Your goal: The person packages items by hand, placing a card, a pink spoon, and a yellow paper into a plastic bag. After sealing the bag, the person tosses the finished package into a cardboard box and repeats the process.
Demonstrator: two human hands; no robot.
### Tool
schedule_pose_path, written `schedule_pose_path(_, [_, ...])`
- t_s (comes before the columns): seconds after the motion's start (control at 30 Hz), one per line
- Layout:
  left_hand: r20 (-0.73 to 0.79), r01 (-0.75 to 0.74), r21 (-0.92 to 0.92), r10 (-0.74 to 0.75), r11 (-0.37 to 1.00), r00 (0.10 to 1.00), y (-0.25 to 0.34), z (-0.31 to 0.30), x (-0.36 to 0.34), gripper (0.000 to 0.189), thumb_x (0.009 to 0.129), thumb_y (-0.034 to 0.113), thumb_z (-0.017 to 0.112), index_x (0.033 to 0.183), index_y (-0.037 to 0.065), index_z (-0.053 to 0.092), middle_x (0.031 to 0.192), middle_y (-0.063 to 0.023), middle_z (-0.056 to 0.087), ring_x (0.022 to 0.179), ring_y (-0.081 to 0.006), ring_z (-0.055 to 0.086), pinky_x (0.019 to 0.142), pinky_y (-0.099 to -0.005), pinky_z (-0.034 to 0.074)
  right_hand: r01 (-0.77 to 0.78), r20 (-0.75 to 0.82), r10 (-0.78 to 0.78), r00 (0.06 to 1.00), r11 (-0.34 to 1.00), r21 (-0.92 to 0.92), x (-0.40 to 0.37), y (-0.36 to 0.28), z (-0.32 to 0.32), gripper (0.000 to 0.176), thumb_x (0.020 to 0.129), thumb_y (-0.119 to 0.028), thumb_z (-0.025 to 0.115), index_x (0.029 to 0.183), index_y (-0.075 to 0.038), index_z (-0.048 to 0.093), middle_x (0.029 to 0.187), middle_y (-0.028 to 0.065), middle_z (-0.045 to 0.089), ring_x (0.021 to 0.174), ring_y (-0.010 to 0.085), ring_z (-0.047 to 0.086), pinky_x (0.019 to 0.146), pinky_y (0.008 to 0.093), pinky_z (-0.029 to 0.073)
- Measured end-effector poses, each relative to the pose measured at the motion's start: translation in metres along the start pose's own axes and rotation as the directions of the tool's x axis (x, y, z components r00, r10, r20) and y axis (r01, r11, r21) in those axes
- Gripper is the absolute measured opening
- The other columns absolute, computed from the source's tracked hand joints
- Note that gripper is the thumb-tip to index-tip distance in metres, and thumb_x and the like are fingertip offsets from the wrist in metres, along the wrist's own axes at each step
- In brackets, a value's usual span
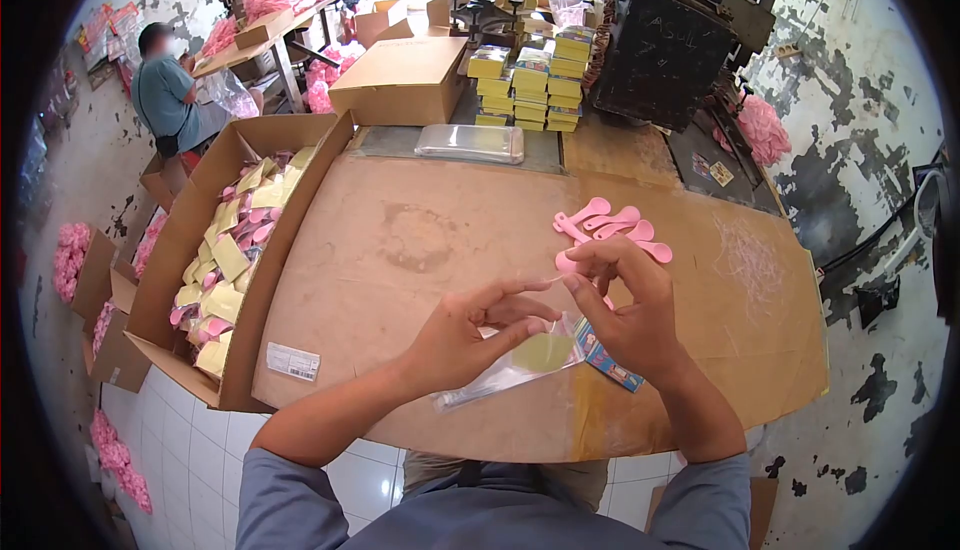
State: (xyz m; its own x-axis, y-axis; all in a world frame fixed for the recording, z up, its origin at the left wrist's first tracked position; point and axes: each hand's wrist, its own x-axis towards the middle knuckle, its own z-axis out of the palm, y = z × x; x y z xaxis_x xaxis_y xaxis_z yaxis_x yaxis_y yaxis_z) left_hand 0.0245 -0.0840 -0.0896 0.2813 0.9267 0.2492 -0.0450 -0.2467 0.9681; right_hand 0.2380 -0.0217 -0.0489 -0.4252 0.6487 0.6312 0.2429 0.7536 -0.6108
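Both hands are raised over the middle of the brown work surface. My left hand (pixel 478 335) has its thumb and fingers curled round the open end of a clear plastic bag (pixel 490 384), which slants down to the surface. A pale yellow card (pixel 543 352) shows below the hands. My right hand (pixel 632 302) pinches the bag's edge near its top, thumb against forefinger. Under the right hand lies a colourful printed packet (pixel 613 366). Several pink spoons (pixel 622 220) lie in a loose pile just beyond the right hand.
On the left stands a long cardboard box (pixel 290 240) of filled packets. Stacked yellow-edged cards (pixel 530 85), a closed carton (pixel 398 80) and clear bags (pixel 470 143) are at the back. Clear strips (pixel 748 265) lie right. A person (pixel 170 95) sits back left.
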Motion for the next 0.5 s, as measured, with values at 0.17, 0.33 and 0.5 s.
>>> schedule_pose_path(0.17, [-0.079, -0.114, 0.203, 0.132, 0.972, 0.988, -0.002, 0.002, -0.003, 0.044, 0.096, 0.005, 0.071, 0.138, 0.0, 0.059, 0.099, -0.0125, 0.08, 0.09, -0.0172, 0.077, 0.083, -0.0297, 0.06, 0.408, 0.105, -0.408, 0.907, 0.788, -0.462, 0.001, -0.013, 0.0, 0.026, 0.08, -0.009, 0.08, 0.103, -0.006, 0.068, 0.106, 0.0078, 0.066, 0.097, 0.0242, 0.065, 0.087, 0.0383, 0.048])
schedule_pose_path(0.33, [-0.045, -0.221, 0.475, 0.275, 0.852, 0.961, -0.005, 0.005, -0.008, 0.047, 0.092, 0.001, 0.073, 0.136, -0.005, 0.059, 0.094, -0.0138, 0.079, 0.086, -0.0195, 0.079, 0.076, -0.0301, 0.062, 0.489, 0.213, -0.471, 0.856, 0.606, -0.628, -0.004, -0.012, 0.01, 0.023, 0.08, -0.017, 0.075, 0.1, -0.005, 0.07, 0.103, 0.0064, 0.065, 0.102, 0.0231, 0.065, 0.091, 0.0381, 0.046])
schedule_pose_path(0.5, [0.018, -0.243, 0.642, 0.303, 0.727, 0.953, -0.006, 0.01, -0.011, 0.047, 0.093, 0.007, 0.073, 0.137, -0.001, 0.06, 0.09, -0.0164, 0.077, 0.077, -0.025, 0.077, 0.069, -0.0324, 0.061, 0.492, 0.275, -0.437, 0.856, 0.531, -0.69, -0.001, -0.01, 0.009, 0.019, 0.079, -0.017, 0.072, 0.095, -0.006, 0.067, 0.096, 0.0067, 0.063, 0.099, 0.0227, 0.064, 0.088, 0.0386, 0.046])
